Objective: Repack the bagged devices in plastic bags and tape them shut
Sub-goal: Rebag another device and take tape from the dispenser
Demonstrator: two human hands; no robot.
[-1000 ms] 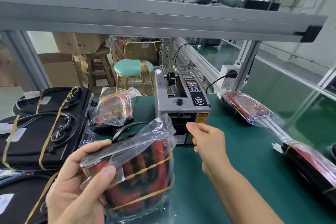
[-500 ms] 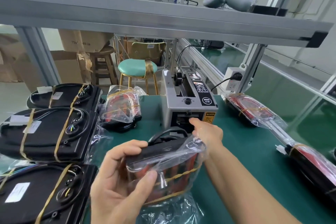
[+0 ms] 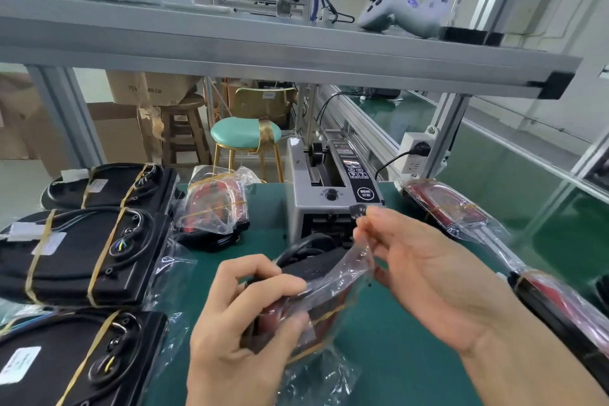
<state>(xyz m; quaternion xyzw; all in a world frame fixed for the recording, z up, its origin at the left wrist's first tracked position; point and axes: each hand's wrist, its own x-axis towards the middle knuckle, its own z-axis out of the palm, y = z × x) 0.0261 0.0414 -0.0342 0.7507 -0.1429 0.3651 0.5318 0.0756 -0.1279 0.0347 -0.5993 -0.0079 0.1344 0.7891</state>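
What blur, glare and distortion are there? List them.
Head view: wide-angle bending bows the shelf beam and posts; motion blur smears the left hand and right hand; glare streaks the bag held between them; the tape dispenser is fairly sharp; overhead light is even, shadows soft.

Glossy clear plastic bag [image 3: 333, 280], matt green bench mat [image 3: 389, 333], brushed metal dispenser [image 3: 306, 204].

Factory packing line: aluminium-frame bench [image 3: 296, 53], tape dispenser [image 3: 329, 188], cartons [image 3: 112, 128].
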